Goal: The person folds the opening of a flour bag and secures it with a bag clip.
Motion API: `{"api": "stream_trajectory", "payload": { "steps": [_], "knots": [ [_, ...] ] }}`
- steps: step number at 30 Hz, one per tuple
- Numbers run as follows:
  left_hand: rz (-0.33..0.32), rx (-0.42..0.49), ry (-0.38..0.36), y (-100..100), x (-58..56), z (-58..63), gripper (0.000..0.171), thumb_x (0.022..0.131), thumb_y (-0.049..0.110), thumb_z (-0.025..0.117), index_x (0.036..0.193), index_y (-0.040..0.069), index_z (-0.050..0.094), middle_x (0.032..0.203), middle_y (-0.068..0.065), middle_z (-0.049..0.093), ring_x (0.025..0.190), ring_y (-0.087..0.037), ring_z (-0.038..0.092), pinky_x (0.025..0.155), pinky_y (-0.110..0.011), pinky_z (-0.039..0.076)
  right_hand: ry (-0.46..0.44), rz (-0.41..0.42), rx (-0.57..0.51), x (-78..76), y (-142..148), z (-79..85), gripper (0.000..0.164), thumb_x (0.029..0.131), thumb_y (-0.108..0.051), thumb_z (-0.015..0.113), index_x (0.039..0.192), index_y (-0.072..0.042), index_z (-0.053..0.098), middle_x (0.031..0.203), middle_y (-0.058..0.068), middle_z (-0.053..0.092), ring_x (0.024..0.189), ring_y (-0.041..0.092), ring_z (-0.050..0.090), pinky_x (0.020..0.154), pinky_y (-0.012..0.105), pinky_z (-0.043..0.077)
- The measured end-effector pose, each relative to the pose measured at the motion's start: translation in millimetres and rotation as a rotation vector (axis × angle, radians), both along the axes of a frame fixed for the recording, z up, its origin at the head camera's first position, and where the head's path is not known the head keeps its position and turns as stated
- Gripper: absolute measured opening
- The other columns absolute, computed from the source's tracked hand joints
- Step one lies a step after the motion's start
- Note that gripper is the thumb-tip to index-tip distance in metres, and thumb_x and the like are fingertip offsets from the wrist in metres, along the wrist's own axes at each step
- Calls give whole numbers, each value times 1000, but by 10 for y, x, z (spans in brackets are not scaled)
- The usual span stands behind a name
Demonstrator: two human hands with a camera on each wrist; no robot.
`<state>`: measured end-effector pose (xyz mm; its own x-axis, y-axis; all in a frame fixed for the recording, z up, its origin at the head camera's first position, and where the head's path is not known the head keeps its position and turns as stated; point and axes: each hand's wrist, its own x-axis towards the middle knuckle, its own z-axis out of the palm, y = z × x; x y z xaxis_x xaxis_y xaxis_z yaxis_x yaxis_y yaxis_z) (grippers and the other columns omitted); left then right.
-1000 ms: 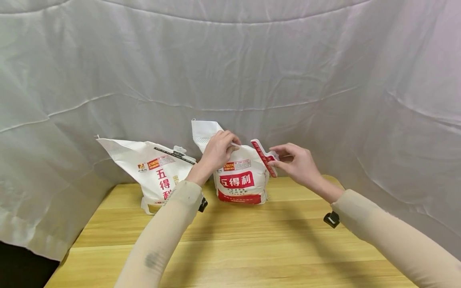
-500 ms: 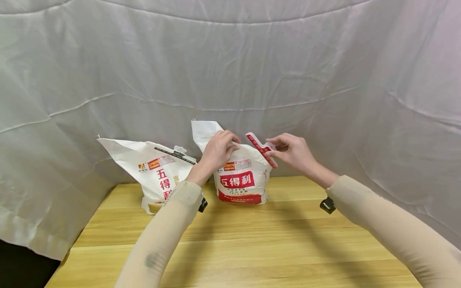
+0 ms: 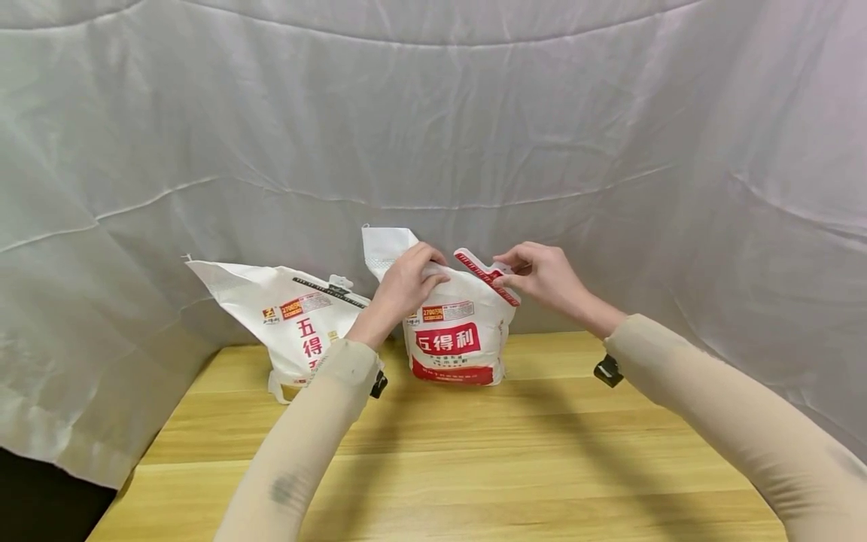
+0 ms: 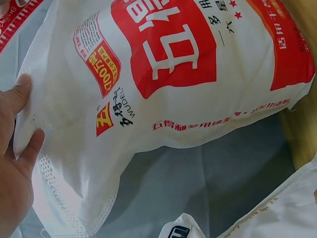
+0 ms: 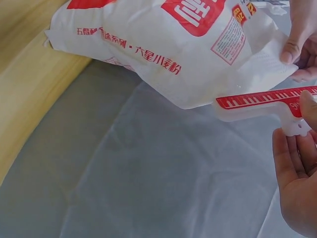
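A white flour bag (image 3: 457,309) with red printing stands on the table, its top end folded over and sticking up to the left. My left hand (image 3: 406,286) pinches that top between thumb and fingers, as the left wrist view also shows. In my right hand (image 3: 547,280), thumb and fingertips pinch the handle of a red and white bag clip (image 5: 257,100). The clip's long bar slants along the bag's upper right edge. Whether the bar's two halves have any of the bag between them, I cannot tell.
Left of this bag leans a second white flour bag (image 3: 271,290), with a black and white clip (image 3: 330,291) across its upper part. Both are near the back of the wooden table (image 3: 474,467). A grey curtain (image 3: 433,135) hangs behind.
My right hand has moved left and up with the red and white clip, from beside the bag to its top right edge. The left hand stays on the bag's top.
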<state>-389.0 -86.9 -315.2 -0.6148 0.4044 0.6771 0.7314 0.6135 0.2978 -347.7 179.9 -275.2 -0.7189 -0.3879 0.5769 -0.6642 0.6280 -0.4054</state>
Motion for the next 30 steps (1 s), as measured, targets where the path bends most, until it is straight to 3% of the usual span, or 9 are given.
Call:
{"api": "stream_trajectory", "payload": {
  "steps": [15,21,30],
  "knots": [
    [-86,96,105,-74,-13,-15,7,96,3,72,102,2,69,102,-10,69,98,-24,67,91,-33,57,-61,-28,11,-48,-139,56,18,83,-3,87,99,-2,79,96,13,76,79,24,72,68,22,57],
    [-63,106,103,-61,-24,-20,5,95,3,73,99,3,69,99,-10,70,95,-24,68,87,-33,57,-142,-56,22,-48,-207,50,15,84,-4,86,98,-3,79,96,13,78,78,23,73,68,28,60],
    [-59,137,113,-41,-20,-33,4,94,0,73,96,2,70,97,-10,71,93,-24,69,85,-33,58,-142,-80,7,-99,-248,-24,12,85,-5,85,95,-3,79,96,13,78,80,24,75,71,36,63]
  ]
}}
